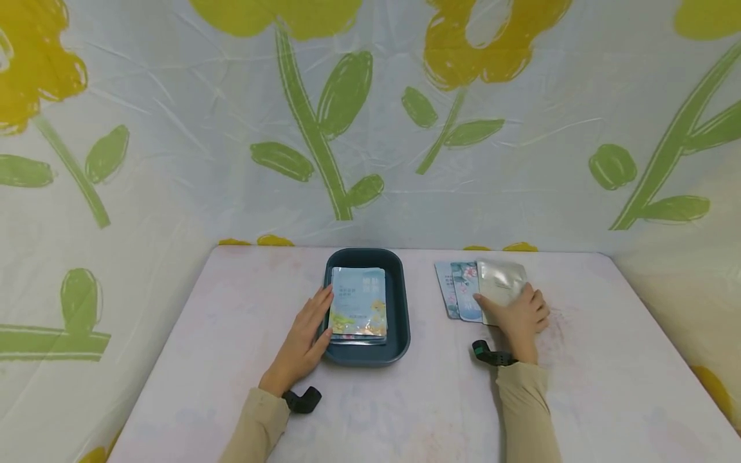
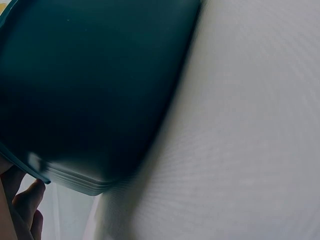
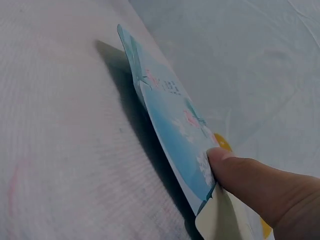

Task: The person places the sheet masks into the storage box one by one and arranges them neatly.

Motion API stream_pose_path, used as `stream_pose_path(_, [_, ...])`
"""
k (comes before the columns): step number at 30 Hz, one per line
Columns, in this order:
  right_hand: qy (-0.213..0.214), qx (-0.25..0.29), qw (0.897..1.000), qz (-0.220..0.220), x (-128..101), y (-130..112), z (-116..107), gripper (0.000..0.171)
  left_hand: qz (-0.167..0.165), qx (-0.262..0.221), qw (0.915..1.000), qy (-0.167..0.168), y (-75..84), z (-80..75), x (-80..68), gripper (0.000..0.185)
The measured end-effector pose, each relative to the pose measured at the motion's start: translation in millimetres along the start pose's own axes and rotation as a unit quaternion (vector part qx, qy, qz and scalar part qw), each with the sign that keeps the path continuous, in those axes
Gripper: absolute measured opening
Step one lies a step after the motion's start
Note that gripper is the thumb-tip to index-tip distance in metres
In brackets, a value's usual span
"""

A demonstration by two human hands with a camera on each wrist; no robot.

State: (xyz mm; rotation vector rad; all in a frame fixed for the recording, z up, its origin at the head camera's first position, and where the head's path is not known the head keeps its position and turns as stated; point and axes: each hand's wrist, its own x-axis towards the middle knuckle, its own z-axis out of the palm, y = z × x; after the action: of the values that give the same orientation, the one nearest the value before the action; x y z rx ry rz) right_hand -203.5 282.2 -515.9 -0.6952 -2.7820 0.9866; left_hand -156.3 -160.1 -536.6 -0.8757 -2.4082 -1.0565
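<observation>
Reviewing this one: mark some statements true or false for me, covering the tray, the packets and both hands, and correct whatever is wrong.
1. The left hand's grip touches the tray. True.
2. The tray is empty. False: a stack of packets lies in it, with a light-blue packet on top.
3. A silver packet and two blue packets overlap beside the tray. True.
4. The right hand's grip is at the silver packet. True.
5. In the head view, the overlapping packets are left of the tray. False: they are to its right.
6. Both hands are on the tray. False: only the left one is.
</observation>
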Motion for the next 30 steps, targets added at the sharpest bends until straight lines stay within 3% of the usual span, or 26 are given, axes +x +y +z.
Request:
stream_pose_path(6, [-0.001, -0.007, 1.0, 0.016, -1.0, -2.4, -4.1, 0.116, 0.002, 0.001, 1.0, 0.001, 1.3, -0.2, 1.5, 0.06])
stream_pose_path(14, [-0.016, -0.009, 0.998, 0.062, -0.2, 0.0, -14.1, 0.122, -0.006, 0.004, 1.0, -0.007, -0.3, -1.5, 0.6, 0.06])
stream_pose_path(24, [-0.014, 0.013, 0.997, 0.069, -3.6, 12.4, -33.4, 0.119, -0.005, 0.0, 1.0, -0.007, 0.0, -2.2, 2.3, 0.061])
stream_pose_path(30, [-0.018, 0.139, 0.987, 0.078, -4.7, 23.0, -46.2, 0.093, -0.004, -0.003, 1.0, -0.007, 0.8, -2.2, 1.9, 0.06])
